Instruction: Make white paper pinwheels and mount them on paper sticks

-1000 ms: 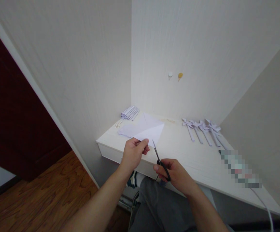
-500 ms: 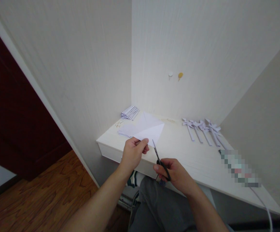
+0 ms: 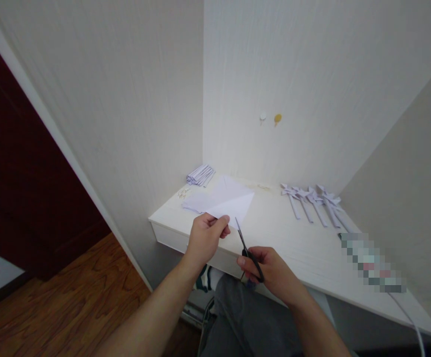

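Paper pinwheels (image 3: 314, 201) right, strip stack (image 3: 199, 174) behind

Pixel block (image 3: 373, 263) hides something on desk (image 3: 293, 238). Scissors (image 3: 247, 248) handles buried in right hand (image 3: 271, 270). Scraps (image 3: 183, 192) by far corner too small to tell.

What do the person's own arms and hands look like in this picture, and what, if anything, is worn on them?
Both forearms are bare from the lower edge of the picture up to the hands; no sleeves show. The left hand and the right hand wear no gloves. No watch, bracelet or ring can be seen on either. Grey trousers show between the arms.
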Demonstrator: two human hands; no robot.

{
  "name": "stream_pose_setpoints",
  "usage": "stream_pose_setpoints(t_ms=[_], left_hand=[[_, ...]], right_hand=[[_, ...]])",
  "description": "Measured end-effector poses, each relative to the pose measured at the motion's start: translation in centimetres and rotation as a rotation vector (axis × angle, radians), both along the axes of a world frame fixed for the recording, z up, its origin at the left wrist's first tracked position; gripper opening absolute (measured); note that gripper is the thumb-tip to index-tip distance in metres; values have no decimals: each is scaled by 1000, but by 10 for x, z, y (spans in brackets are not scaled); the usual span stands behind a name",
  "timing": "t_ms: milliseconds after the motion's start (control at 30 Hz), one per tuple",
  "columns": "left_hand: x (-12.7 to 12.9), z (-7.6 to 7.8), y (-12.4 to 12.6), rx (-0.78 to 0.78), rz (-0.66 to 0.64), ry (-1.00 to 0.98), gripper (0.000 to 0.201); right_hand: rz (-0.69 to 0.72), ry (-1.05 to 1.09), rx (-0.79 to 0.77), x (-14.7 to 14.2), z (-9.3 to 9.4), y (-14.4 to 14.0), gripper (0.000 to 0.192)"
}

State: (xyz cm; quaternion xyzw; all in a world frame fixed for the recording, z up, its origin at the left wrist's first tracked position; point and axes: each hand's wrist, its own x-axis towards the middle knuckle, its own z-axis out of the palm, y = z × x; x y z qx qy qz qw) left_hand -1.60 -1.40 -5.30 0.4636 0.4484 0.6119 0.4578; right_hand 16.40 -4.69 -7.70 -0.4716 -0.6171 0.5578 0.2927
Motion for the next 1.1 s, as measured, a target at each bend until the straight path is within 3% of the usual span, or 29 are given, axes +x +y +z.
stream_pose_setpoints(t_ms=[567,1100], left_hand=[[0,5,-3,-9,-1,-28,31],[1,0,-3,37,42,92,33]], right_hand=[[11,23,17,-2,4,-3,57],[-12,17,33,0,-6,0,51]])
